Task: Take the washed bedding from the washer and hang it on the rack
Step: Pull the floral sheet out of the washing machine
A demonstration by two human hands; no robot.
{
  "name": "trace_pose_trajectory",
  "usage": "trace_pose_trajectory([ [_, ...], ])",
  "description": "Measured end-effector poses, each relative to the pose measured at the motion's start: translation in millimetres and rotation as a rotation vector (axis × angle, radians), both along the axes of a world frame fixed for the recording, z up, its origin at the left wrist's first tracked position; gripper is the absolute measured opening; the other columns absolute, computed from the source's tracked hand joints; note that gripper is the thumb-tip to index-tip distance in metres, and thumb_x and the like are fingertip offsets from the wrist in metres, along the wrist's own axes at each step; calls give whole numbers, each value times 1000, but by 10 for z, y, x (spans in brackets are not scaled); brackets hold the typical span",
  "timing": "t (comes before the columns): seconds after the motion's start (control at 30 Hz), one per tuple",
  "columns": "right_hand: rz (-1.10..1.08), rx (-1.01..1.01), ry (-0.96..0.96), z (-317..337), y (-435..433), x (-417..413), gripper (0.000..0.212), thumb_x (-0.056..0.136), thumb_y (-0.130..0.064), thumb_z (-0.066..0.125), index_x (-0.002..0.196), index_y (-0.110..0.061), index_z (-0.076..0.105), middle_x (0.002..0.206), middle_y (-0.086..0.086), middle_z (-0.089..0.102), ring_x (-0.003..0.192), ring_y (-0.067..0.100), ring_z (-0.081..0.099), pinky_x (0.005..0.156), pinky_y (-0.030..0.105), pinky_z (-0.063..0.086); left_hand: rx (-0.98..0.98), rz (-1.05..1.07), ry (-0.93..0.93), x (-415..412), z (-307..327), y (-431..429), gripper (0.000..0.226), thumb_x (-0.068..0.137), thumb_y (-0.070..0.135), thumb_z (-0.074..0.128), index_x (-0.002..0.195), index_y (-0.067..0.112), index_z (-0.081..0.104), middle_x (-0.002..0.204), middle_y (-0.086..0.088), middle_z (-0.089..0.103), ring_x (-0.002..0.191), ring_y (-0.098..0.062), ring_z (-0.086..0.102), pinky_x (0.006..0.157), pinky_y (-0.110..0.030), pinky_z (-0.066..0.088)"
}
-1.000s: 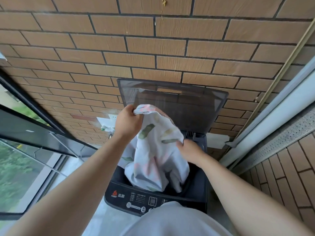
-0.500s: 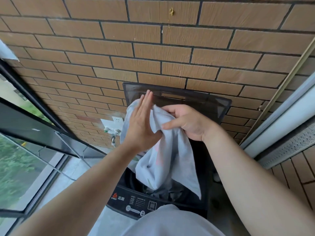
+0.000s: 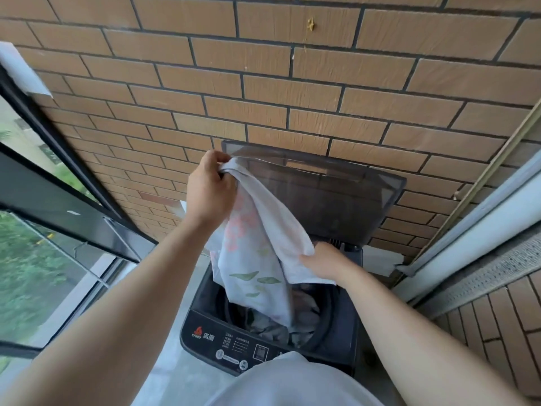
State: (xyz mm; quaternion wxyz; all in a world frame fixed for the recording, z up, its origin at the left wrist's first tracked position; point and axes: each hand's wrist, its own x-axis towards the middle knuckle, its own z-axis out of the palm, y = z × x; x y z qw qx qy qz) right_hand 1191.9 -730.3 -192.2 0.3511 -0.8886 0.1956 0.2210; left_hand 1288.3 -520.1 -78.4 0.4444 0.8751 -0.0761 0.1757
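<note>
I am gripping the top end of the floral bedding [image 3: 251, 244] in my left hand [image 3: 209, 190], holding it up before the raised lid [image 3: 345, 197]. My right hand [image 3: 323, 260] is grasping a lower fold, fingers tucked under the cloth. The bedding's tail is hanging into the washer [image 3: 205, 332].

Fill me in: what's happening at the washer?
A person is lifting floral bedding out of the open top-load washer. The left hand grips its top end up by the raised lid; the right hand holds a lower fold over the drum. The bedding's tail hangs into it, where more laundry lies. No rack is in view.
</note>
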Motion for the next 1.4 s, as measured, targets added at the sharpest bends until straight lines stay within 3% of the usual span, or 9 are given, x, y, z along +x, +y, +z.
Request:
trace_pose_trajectory([
  [0.1, -113, -43, -33, 28, -101, 61, 29, 101, -24, 46, 121, -4, 54, 122, 15, 59, 98, 28, 58, 79, 33, 47, -12, 48, 43, -32, -31, 116, 30, 82, 4, 48, 103, 17, 64, 78, 10, 62, 65, -14, 54, 53, -19, 35],
  [0.27, -574, 169, -541, 791, -114, 288, 17, 98, -26, 53, 113, -19, 47, 103, 6, 62, 74, 22, 65, 54, 35, 60, 83, 121, 14, -32, -112, 262, 36, 76, 3, 53, 103, 19, 70, 95, -1, 64, 89, -21, 55, 68, -23, 35],
  [0.5, -509, 359, -1076, 1683, 94, 371, 7, 86, -25, 63, 81, -24, 58, 76, -11, 60, 70, 11, 57, 63, 27, 48, 163, 42, 27, -127, -86, 282, 44, 74, -5, 50, 101, 16, 76, 90, 0, 70, 80, -18, 58, 69, -24, 42],
  [0.67, -541, 454, -952, 1615, 155, 334, 29, 77, -20, 69, 63, -21, 44, 61, -6, 44, 61, 13, 39, 57, 27, 34, 152, 10, 62, -159, -83, 239, 38, 72, -5, 49, 89, 15, 76, 78, -5, 72, 73, -25, 64, 64, -33, 55],
  [0.83, -368, 449, -725, 1442, 229, 234, 42, 72, -4, 65, 108, -23, 55, 96, 2, 69, 88, 23, 65, 75, 38, 54, 90, -34, 120, -186, -106, 222, 30, 71, 0, 53, 84, 18, 72, 72, 5, 66, 74, -20, 60, 57, -23, 43],
  [1.07, 288, 231, -388, 1133, 493, 131, 70, 77, -45, 80, 140, -31, 53, 127, -18, 58, 117, 1, 54, 98, 26, 44, 83, -173, 108, -191, -86, 131, 27, 71, 2, 61, 89, 22, 66, 80, 13, 63, 65, -11, 55, 51, -7, 34],
  [1.17, 62, 256, -571, 1136, 541, 126, 13, 80, -16, 66, 78, -25, 75, 73, -12, 65, 69, 7, 56, 64, 28, 44, 136, -217, 77, -160, -134, 148, 26, 68, 14, 79, 89, 22, 67, 76, 11, 61, 67, -14, 55, 54, -12, 33],
  [1.23, -244, 465, -658, 1208, 468, 117, 31, 72, -10, 56, 44, -21, 53, 48, -9, 41, 48, 12, 36, 51, 29, 28, 206, -289, 23, -129, -205, 183, 27, 68, 25, 86, 87, 19, 67, 77, 8, 61, 69, -14, 54, 56, -16, 33],
  [1.4, -742, 1011, -635, 1376, 205, 105, 27, 69, -17, 65, 48, -19, 48, 61, 4, 38, 57, 18, 42, 60, 31, 36, 497, -313, 156, -53, -663, 298, 12, 86, 15, 70, 93, 6, 67, 84, -8, 63, 82, -31, 60, 64, -31, 36],
])
